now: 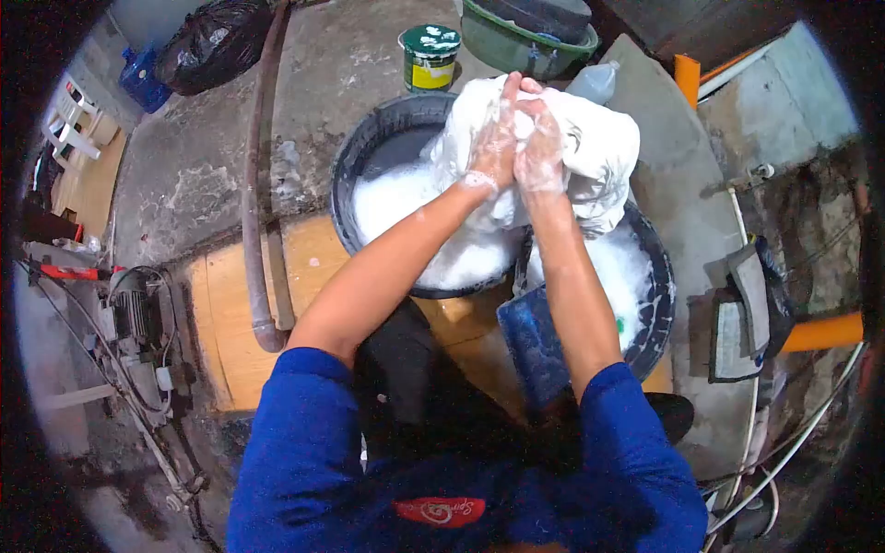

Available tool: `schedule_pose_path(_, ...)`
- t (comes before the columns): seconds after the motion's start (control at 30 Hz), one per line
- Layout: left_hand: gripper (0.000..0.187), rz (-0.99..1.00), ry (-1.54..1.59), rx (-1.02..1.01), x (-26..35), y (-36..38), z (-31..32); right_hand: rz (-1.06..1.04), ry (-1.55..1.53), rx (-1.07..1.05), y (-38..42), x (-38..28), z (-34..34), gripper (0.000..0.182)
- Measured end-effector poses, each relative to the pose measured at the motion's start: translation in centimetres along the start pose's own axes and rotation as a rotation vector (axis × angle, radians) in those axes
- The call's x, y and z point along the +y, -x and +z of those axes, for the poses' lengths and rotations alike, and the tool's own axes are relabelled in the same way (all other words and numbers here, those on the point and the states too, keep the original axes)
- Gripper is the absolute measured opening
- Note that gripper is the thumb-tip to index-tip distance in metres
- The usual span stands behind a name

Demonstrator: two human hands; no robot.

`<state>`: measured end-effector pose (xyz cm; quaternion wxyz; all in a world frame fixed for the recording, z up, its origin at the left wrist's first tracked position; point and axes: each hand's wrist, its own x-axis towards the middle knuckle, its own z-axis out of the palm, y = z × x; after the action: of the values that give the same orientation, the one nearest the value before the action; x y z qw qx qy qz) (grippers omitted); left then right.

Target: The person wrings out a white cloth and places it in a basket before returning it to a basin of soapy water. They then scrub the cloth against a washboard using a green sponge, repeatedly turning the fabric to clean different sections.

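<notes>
Soapy suds coat both of my hands, which press together over a bunched white cloth (pixel 599 138). My left hand (pixel 493 146) is closed against the fabric, fingers pointing away from me. Beside it, my right hand (pixel 541 152) has its fingers curled over, with a small white bit showing between the palms that may be cloth or foam. The cloth spreads over the meeting rims of two dark tubs: the left tub (pixel 346 175) and the right tub (pixel 662 286), both holding white foam. A dark blue board (pixel 530 336) leans at the right tub's near side.
Behind the tubs stand a green-lidded bucket (pixel 430 60) and a green basin (pixel 516 46), with a clear plastic bottle (pixel 595 83) nearby. A long pipe (pixel 255 184) lies at left, near a motor (pixel 136 309) with cables. A black bag (pixel 212 46) sits far left.
</notes>
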<state>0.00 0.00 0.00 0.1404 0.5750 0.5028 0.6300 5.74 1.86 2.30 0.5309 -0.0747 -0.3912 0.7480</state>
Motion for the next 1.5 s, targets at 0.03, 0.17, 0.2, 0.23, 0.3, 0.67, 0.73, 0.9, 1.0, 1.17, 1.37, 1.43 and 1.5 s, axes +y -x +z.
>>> schedule_pose_path(0.03,0.066,0.004,0.086,0.099,-0.1,-0.4,-0.2,-0.027,0.067,0.057,0.0,0.1,1.4,0.032)
schedule_pose_path(0.17,0.039,-0.032,0.484,0.175,-0.5,0.4,1.7,0.03,0.379,0.054,1.9,-1.7,-1.4,0.022)
schedule_pose_path(0.2,0.035,0.005,0.399,0.144,-0.8,0.4,1.4,0.031,0.414,0.019,1.9,-2.1,-1.8,0.022)
schedule_pose_path(0.23,0.031,0.044,0.316,0.116,-1.0,0.3,1.1,0.036,0.449,-0.021,1.9,-2.5,-2.4,0.022)
schedule_pose_path(0.3,0.03,0.168,-0.097,-0.125,-2.7,-0.5,-1.3,0.042,0.504,-0.126,1.8,-3.6,-3.2,0.023)
schedule_pose_path(0.67,0.042,0.062,0.201,-0.604,-3.5,-0.4,2.6,0.094,0.509,-0.706,0.7,-9.5,-2.9,0.026)
schedule_pose_path(0.73,0.042,-0.023,0.312,-0.493,-0.9,-0.8,2.1,0.105,0.504,-0.522,1.0,-9.9,-3.3,0.034)
schedule_pose_path(0.9,0.015,-0.103,0.474,-0.187,0.8,-1.7,2.0,0.091,0.6,-0.066,2.4,-5.7,-9.1,0.055)
schedule_pose_path(1.0,0.02,-0.17,0.449,-0.246,1.1,-1.7,2.5,0.098,1.074,-0.214,3.7,-4.5,-10.2,0.072)
schedule_pose_path(1.17,0.019,-0.037,0.456,-0.268,3.3,-1.9,2.1,0.428,1.229,-0.341,3.5,-3.2,-9.6,0.074)
schedule_pose_path(1.37,0.018,0.009,0.555,-0.044,5.6,-2.4,0.4,-0.024,1.587,-0.357,1.3,-1.4,-9.3,0.058)
schedule_pose_path(1.43,0.03,0.111,0.356,-0.059,4.8,-2.7,0.2,-0.273,1.531,-0.29,0.9,-1.4,-9.4,0.056)
schedule_pose_path(1.5,0.038,0.23,0.225,-0.033,4.5,-2.6,0.1,-0.325,1.465,-0.213,0.3,-2.7,-9.3,0.055)
